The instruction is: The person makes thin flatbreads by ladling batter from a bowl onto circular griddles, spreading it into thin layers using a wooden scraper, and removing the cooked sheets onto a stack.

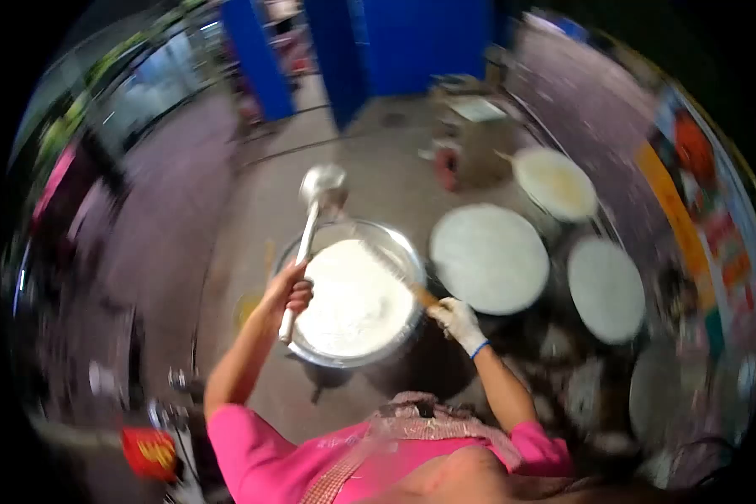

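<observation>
My bare left hand [292, 290] is closed around the pale handle of a ladle [322, 181]. The ladle's metal head is up past the far rim of a big metal bowl [344, 363]. Thick white batter [349, 307] lies in the bowl. A white glove with a blue cuff covers my right hand [458, 322], which grips the wooden handle of a flat, blurred tool [424, 295] at the bowl's right side. The tool's pale far end reaches over the batter; blur hides whether it is a scraper or a brush.
Right of the bowl are several round, pale discs, including a large one [489, 259], one farther right [606, 290] and a yellowish one [554, 183] behind. A box-like stand [479, 139] is at the back, before blue panels [428, 46]. A red bag [149, 454] sits lower left.
</observation>
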Available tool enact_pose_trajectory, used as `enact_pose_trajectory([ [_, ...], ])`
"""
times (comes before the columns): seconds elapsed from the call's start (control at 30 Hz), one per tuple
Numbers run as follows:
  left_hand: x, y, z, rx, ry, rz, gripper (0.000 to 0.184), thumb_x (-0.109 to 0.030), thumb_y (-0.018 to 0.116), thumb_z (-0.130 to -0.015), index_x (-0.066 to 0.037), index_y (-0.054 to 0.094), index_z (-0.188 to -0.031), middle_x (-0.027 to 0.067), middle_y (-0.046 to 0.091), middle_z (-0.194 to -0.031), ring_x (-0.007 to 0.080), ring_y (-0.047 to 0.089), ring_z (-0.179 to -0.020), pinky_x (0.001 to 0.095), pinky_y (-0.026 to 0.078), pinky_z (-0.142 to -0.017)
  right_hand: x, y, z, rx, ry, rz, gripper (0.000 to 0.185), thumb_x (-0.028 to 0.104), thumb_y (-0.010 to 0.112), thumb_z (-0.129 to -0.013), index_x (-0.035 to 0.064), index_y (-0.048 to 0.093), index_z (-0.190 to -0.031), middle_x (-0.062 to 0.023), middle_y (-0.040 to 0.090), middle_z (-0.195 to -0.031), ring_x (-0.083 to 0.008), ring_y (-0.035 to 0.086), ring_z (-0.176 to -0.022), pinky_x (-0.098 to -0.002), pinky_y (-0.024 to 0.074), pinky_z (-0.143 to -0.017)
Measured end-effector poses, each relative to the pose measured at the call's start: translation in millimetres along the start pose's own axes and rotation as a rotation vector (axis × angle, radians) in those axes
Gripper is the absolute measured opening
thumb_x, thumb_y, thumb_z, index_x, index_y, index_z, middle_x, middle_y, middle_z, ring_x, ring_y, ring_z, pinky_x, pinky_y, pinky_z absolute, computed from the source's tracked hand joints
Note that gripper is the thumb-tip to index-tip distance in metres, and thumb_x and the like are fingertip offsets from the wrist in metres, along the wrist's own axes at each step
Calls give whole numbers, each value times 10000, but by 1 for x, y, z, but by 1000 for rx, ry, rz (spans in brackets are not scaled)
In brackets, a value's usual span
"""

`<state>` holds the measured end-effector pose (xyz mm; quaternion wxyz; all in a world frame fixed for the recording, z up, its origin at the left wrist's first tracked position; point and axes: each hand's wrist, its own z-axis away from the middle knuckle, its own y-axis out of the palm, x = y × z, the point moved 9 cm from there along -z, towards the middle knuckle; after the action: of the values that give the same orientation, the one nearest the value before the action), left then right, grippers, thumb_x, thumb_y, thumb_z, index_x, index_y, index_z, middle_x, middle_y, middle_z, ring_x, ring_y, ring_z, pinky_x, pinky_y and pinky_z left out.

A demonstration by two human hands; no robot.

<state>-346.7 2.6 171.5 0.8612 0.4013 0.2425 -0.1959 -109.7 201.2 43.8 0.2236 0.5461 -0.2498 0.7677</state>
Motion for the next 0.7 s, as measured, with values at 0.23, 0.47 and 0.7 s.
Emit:
enact_pose_trajectory([
  [0.23,98,146,-52,238,-79,-218,190,-318,508,-896,-161,427,-826,-46,279,-541,32,235,-362,165,185,-277,-39,-160,180,-513,-118,191,395,406,622,-776,31,630,-900,-132,636,-762,-206,605,-710,-320,448,-626],
  [0.47,357,291,-91,438,-979,133,310,-337,431,-919,-34,485,-886,-28,345,-531,62,288,-368,191,252,-300,-181,-227,352,-706,250,165,404,394,612,-801,39,612,-995,-125,645,-849,-230,609,-733,-338,462,-622],
  [0.7,613,450,-55,598,-1558,484,446,-222,356,-940,69,337,-1277,36,376,-584,138,393,-460,272,392,-414,-322,-233,666,-1230,791,410,334,338,609,-794,74,643,-994,-137,652,-841,-289,627,-753,-329,472,-672],
])
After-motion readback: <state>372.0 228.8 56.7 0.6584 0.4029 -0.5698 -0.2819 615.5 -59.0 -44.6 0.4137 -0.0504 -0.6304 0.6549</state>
